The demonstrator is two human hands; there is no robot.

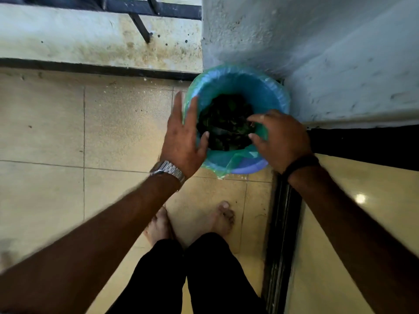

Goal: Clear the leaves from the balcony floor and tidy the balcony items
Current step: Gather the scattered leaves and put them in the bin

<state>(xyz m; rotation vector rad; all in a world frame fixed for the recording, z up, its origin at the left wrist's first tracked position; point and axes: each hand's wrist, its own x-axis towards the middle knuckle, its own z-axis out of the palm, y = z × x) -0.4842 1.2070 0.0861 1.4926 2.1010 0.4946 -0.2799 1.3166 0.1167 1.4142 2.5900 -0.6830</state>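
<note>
a blue bin (260, 91) lined with a thin green bag (235, 162) stands on the tiled balcony floor (56, 123), tucked into the corner where the low parapet wall (102, 41) meets the pale plastered wall (328, 53), its far rim close against that wall. inside it lies a dark heap of leaves (226, 123), filling the bottom of the bag. both hands are over the bin's mouth: the left hand (183, 137) is spread with straight fingers, its palm over the near-left rim and its thumb tip down by the leaves – holding nothing that can be seen. the right hand (281, 139) hovers over the near-right rim with its fingers curled inward toward the leaves; whether it pinches a leaf or the bag's edge cannot be told, since the fingertips are partly hidden and blurred. a metal watch (167, 169) sits on the left wrist and a dark band (301, 164) on the right. a loose flap of the bag hangs over the bin's near edge. below, two bare feet (223, 217) stand on the tiles just short of the bin, with black trousers (204, 275) above them – and to the right a dark sliding-door track (281, 234) runs beside glossy yellow indoor flooring (340, 211). black railing bars (140, 26) rise from the parapet at the top
</note>
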